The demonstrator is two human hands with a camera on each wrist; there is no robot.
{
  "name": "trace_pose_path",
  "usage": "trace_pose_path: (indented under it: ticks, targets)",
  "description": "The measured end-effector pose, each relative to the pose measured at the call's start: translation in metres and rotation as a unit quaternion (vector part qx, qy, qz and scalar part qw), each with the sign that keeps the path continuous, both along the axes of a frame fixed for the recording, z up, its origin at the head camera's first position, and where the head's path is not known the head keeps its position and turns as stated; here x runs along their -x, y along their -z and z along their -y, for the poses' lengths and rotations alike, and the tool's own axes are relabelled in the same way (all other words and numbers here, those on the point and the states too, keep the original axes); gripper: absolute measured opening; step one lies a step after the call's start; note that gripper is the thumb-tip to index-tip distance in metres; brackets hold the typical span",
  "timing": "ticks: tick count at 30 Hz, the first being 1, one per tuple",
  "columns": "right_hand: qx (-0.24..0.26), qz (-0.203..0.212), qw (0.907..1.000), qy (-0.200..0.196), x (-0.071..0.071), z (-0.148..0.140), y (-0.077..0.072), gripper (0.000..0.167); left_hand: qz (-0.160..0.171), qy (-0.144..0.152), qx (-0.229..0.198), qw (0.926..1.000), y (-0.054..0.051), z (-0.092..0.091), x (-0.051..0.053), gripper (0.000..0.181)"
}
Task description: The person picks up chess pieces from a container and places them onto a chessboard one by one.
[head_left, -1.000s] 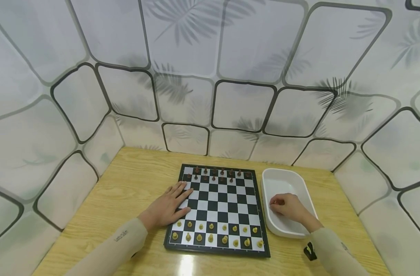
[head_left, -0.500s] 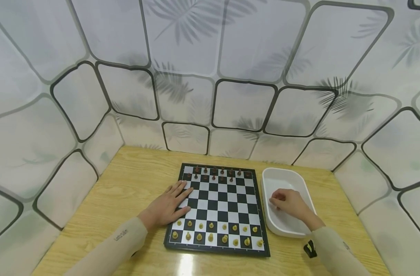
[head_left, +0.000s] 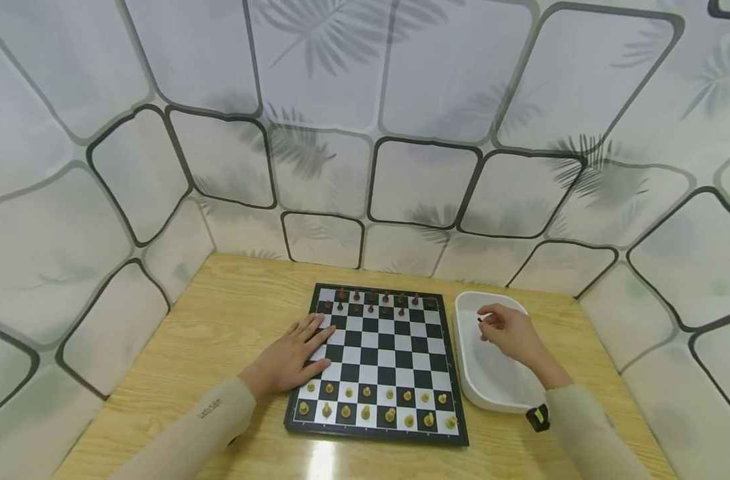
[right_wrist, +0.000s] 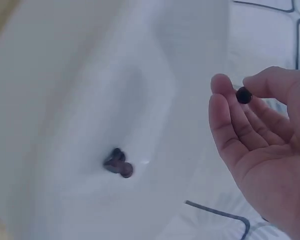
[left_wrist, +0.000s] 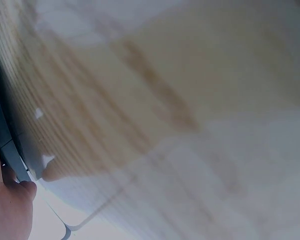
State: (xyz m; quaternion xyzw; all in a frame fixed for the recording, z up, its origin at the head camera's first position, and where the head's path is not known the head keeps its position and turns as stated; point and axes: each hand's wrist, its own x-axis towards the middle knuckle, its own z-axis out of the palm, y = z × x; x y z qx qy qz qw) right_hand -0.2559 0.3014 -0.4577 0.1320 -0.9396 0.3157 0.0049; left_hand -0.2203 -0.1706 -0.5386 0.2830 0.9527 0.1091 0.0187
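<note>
My left hand [head_left: 288,359] lies flat with spread fingers on the left edge of the black-and-white chessboard [head_left: 369,359]. Between thumb and fingertips, my right hand [head_left: 515,339] pinches a small dark chess piece [right_wrist: 243,95], raised over the white tray [head_left: 463,380]. Its round dark base faces the right wrist camera; the fingers hide the rest. A few dark red-brown chess pieces [right_wrist: 119,164] lie in the tray. On the board, yellow pieces [head_left: 366,413] stand in two rows at the near side. Dark red pieces [head_left: 385,297] stand in two rows at the far side.
The board and tray sit side by side on a wood-grain table [head_left: 233,293]. Patterned cloth walls [head_left: 323,180] enclose its back and sides. Below the right wrist is a small black object [head_left: 538,418] with a yellow-green mark. The left wrist view is mostly blurred.
My right hand has risen from low inside the tray and moved toward its far end, with a dark chess piece now visible at the fingertips. The left hand stays put.
</note>
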Motion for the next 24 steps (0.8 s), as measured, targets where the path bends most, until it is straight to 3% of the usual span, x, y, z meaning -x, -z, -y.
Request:
trace_pose_path:
  ticks: [8, 18, 24]
  targets:
    - [-0.006, -0.016, 0.9998, -0.011, 0.01, 0.018, -0.016, 0.023, 0.004, 0.001, -0.006, 1.0, -0.002, 0.0, -0.001, 0.074]
    - [0.06, 0.01, 0.9979, -0.02, 0.025, 0.048, -0.017, 0.02, 0.0, 0.001, 0.003, 1.0, 0.001, 0.002, 0.001, 0.074]
    - [0.048, 0.006, 0.9988, -0.012, 0.035, 0.067, -0.015, 0.018, 0.001, 0.002, -0.001, 1.0, 0.002, 0.002, 0.001, 0.075]
